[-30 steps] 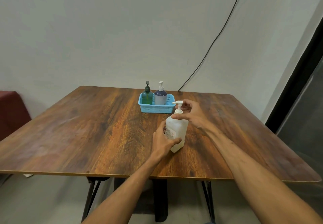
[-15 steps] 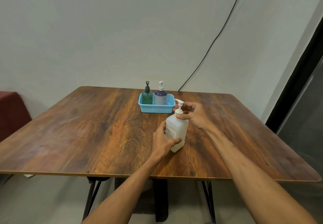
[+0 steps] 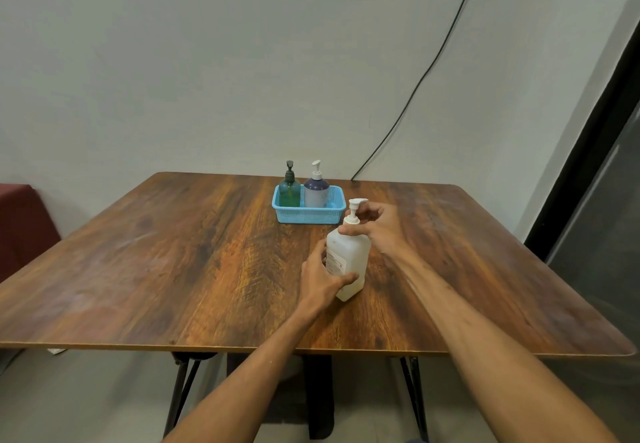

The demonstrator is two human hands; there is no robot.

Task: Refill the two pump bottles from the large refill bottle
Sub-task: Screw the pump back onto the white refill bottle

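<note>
The large white refill bottle [image 3: 353, 255] stands upright near the middle of the wooden table [image 3: 173, 252], its white pump head on top. My left hand [image 3: 320, 278] grips the bottle's lower body from the left. My right hand [image 3: 375, 226] curls round the collar at the base of the pump. Behind them a light blue basket [image 3: 308, 216] holds the two pump bottles side by side: a green one [image 3: 289, 191] with a dark pump on the left, and a purple one [image 3: 316, 190] with a white pump on the right.
A black cable [image 3: 426, 72] runs down the wall to the table's far edge. A dark red seat [image 3: 20, 224] stands at the left. A dark door frame [image 3: 588, 165] rises at the right. Black folding legs [image 3: 180, 390] show under the table.
The pump head has turned from pointing left to pointing right, and my right hand has shifted round the collar. The left hand and the bottle's body have stayed in place.
</note>
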